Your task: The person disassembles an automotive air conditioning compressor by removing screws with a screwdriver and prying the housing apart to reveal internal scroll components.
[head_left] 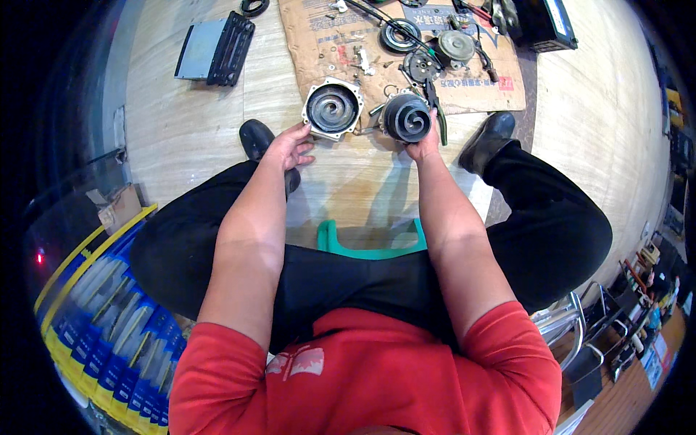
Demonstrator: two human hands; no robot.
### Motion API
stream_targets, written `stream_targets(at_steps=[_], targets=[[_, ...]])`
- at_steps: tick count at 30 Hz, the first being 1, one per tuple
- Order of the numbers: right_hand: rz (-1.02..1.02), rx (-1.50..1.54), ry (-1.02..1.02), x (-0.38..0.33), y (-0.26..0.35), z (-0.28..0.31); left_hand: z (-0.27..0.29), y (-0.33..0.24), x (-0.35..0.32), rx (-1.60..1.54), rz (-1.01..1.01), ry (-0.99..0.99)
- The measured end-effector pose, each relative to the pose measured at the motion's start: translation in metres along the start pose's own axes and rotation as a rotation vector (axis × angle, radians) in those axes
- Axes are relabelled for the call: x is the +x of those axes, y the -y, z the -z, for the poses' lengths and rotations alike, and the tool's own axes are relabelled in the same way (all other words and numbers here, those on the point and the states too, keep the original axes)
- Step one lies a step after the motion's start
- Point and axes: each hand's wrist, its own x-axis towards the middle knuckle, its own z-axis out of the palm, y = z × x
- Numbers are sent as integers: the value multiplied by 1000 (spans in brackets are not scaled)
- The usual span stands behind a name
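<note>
My right hand point(428, 143) is wrapped round the near right side of a dark, round scroll compressor part point(407, 119), its spiral facing up. Left of it, a pale metal scroll housing point(333, 109) with a many-sided flange shows the spiral inside. My left hand point(291, 147) is at the housing's near left corner, thumb side against the rim, with the other fingers loose and apart. Beside the right hand lie pliers point(441, 116) with dark green handles, partly hidden by my fingers. A round plate with holes point(420, 67) lies just beyond the dark part.
Flattened cardboard point(464, 98) bears a pulley ring point(399, 35), a round metal clutch or motor part point(457, 47), cables and small bits. A black-and-silver boxy unit point(215, 49) lies far left, a black box point(547, 25) far right. A green stool point(330, 235) is under me; yellow racking point(80, 264) stands left.
</note>
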Motion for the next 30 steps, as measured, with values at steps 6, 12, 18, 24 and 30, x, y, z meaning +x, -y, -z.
stream_targets(at_steps=[6,12,18,24,30], targets=[[31,39,3,3,-2,-2,-11,1,-7,18,-84,-17],[0,61,47,8,0,2,-14,5,-4,-56,-130,13],[4,23,-6,-1,-1,-9,-19,9,-5,-109,-184,36],[-1,74,-30,7,2,1,-26,5,-3,-95,-166,10],[-2,60,-45,-8,2,-16,-24,7,-4,-93,-182,-13]])
